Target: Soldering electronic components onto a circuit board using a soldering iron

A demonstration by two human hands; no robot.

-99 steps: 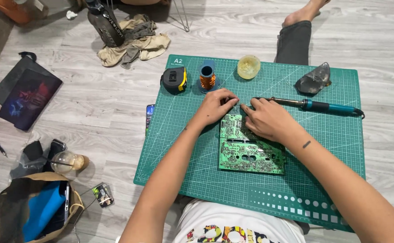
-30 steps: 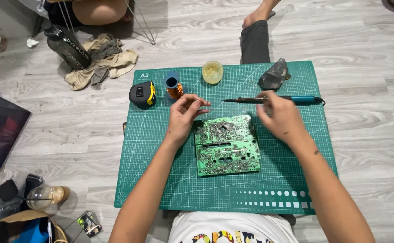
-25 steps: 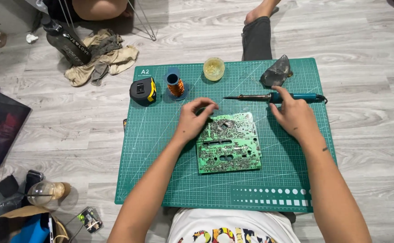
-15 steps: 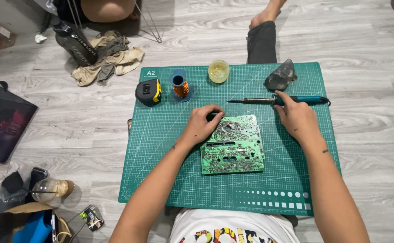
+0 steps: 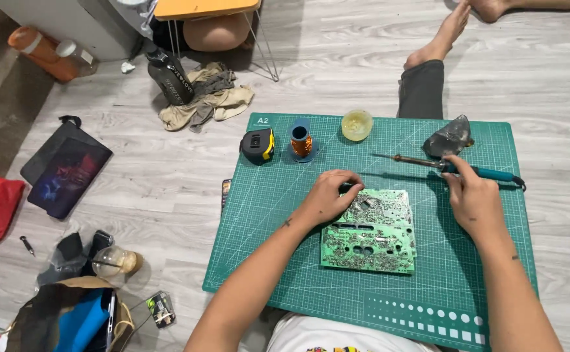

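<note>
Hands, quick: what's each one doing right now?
Left hand: curled, fingers resting on the green circuit board's top corner.
Right hand: closed around the soldering iron's handle.

Circuit board (image 5: 370, 231) mid-mat (image 5: 285, 228), between left hand (image 5: 330, 195) and right hand (image 5: 472, 199). Behind it, soldering iron (image 5: 428, 163); tape measure (image 5: 257, 145), spool (image 5: 301, 139) and jar (image 5: 356, 124) along the far edge.

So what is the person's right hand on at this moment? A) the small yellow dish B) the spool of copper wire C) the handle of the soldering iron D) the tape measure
C: the right hand is on the blue handle of the soldering iron lying on the green cutting mat, while the left hand rests at the top edge of the circuit board.
</note>
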